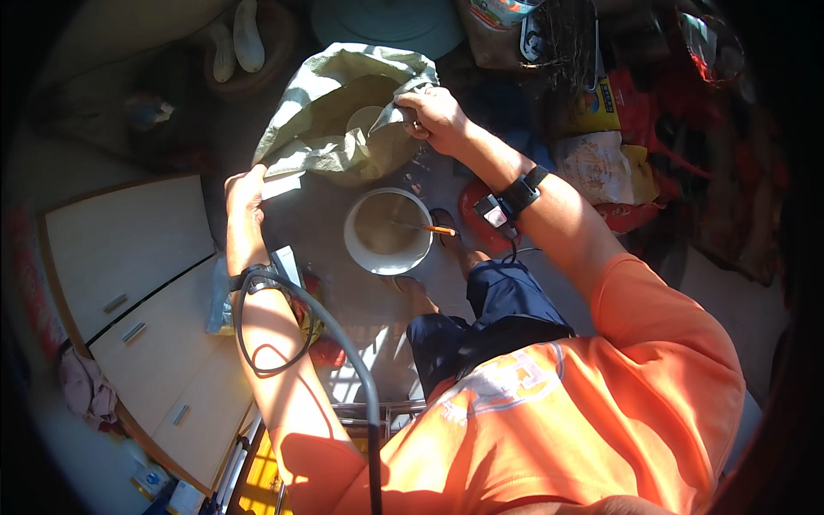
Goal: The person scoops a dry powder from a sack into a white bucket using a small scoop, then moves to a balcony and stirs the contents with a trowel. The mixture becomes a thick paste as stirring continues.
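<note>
A pale green woven sack point(309, 96) stands with its mouth spread wide. My left hand point(244, 196) grips its rim at the near left, beside a white strip. On the other side, my right hand point(438, 119) clutches a bunched fold of the rim. Brownish contents and a pale round object point(365, 120) show dimly inside; I cannot tell what they are. Just below the sack, near my feet, stands a white bucket point(353, 248) holding brownish material. A tool with an orange handle point(441, 230) leans out over the bucket's right rim; its lower end is hard to make out.
To the left is a wooden cabinet point(129, 251) with metal handles. Several bags point(595, 164) are piled at the right, with a red round object point(473, 209) nearer my legs. Two pale gourds point(248, 38) lie at the back left. A cable point(360, 367) crosses my left arm.
</note>
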Motion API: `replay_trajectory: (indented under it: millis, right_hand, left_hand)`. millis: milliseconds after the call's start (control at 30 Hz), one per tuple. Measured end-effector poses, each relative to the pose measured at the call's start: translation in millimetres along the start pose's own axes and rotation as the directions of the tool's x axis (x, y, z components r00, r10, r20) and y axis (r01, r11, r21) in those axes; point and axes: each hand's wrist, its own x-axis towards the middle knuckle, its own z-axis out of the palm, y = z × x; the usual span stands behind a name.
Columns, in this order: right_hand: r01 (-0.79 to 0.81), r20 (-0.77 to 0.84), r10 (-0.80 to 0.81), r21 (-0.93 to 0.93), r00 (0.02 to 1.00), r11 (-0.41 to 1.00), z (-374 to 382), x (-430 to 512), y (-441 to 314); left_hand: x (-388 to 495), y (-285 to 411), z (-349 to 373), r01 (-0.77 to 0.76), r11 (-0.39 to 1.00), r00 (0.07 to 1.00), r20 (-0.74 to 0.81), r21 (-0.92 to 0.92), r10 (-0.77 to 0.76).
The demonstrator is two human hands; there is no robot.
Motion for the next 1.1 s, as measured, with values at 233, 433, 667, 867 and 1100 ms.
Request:
replay_trajectory:
  millis: [233,433,667,867,1100]
  right_hand:
    - [0.217,-0.019,-0.226,-0.218,0.974,0.952,18,48,-51]
    - [0.043,-0.117,-0.078,-0.273,0.990,0.961,23,66,-48]
    - [0.008,-0.167,-0.074,-0.367,0.983,0.930,23,64,-44]
    - [0.027,-0.089,-0.041,-0.151,0.995,0.988,23,66,-46]
    - [0.040,-0.134,-0.059,-0.137,0.989,0.990,30,39,-26]
  left_hand:
    - [-15,37,-44,0.010,1.000,0.998,-0.064,-0.029,-0.011]
    - [9,25,-47,-0.019,0.973,0.995,-0.100,-0.232,-0.004]
    - [9,25,-50,0.067,0.941,0.990,-0.094,-0.331,-0.104]
    - [2,38,-63,-0.095,0.915,0.978,-0.207,-0.392,0.013]
    - [13,23,-44,-0.064,0.987,0.982,-0.183,-0.148,0.036]
